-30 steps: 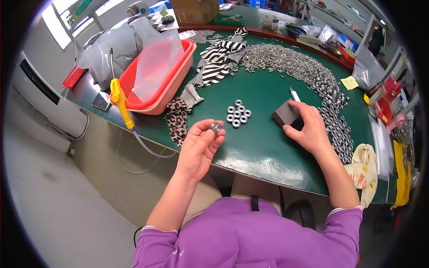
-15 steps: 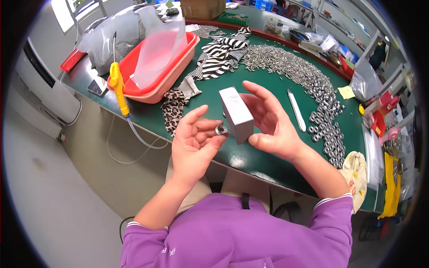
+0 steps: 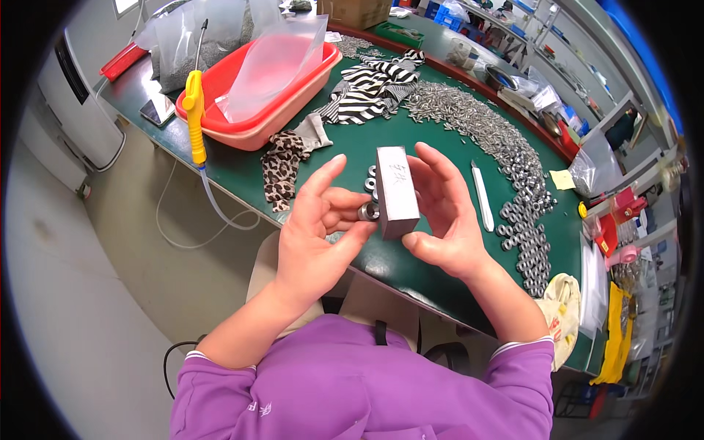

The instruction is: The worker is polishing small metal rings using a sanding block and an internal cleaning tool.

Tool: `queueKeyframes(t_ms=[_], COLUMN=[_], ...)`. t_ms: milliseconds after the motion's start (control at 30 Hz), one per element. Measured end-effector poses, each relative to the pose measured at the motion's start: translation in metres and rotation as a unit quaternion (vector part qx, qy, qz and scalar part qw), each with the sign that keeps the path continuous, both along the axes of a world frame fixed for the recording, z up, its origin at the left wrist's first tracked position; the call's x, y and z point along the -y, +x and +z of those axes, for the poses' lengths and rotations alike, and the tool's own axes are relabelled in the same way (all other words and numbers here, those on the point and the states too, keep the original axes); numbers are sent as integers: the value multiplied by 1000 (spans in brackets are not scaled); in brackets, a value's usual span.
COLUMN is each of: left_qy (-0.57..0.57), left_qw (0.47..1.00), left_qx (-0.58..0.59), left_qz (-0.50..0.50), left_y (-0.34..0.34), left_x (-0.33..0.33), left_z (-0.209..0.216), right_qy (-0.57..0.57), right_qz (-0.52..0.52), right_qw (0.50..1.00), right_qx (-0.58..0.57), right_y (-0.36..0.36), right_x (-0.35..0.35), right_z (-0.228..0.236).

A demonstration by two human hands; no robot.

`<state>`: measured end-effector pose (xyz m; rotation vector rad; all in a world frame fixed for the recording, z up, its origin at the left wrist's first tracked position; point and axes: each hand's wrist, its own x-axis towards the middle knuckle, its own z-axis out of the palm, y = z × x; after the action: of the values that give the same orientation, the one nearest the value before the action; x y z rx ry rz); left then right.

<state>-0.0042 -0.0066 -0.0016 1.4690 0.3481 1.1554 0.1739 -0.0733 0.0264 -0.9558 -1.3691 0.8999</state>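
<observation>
Between thumb and fingertips, my left hand (image 3: 317,235) pinches a small metal ring (image 3: 368,211), its hole facing up. My right hand (image 3: 449,220) grips a dark rectangular block (image 3: 397,183) with a handwritten white top, thumb at its near end and fingers along its right side. The ring is right beside the block's left side; whether they touch I cannot tell. Just behind, a few more metal rings (image 3: 371,182) lie on the green table, partly hidden by the block. To the right of my right hand rests a white pen-like tool (image 3: 482,196).
A curved band of small metal pins (image 3: 469,110) runs into a cluster of rings (image 3: 529,242) on the right. Striped cloth (image 3: 367,92), leopard-print cloth (image 3: 283,167) and a red basin (image 3: 257,117) stand left. A yellow-handled air gun (image 3: 193,117) hangs over the basin's near side.
The block has turned so its white top faces me more squarely, and the ring is closer to its side. Rings on the table behind the block now show more. The whole view has shifted slightly.
</observation>
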Motion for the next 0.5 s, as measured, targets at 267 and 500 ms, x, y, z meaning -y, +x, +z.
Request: queueKeyframes(t_ms=[267,500], left_qy=[74,82], left_qw=[995,993], left_qx=[-51,-70], left_qz=[46,38], left_y=[0,-2], left_x=[-6,-5], left_z=[-1,0], right_qy=[20,65], right_qz=[-14,-5], right_qw=[998,994], right_qx=[66,85], right_y=[-3,-2], right_x=[4,0], right_z=[-8,-10])
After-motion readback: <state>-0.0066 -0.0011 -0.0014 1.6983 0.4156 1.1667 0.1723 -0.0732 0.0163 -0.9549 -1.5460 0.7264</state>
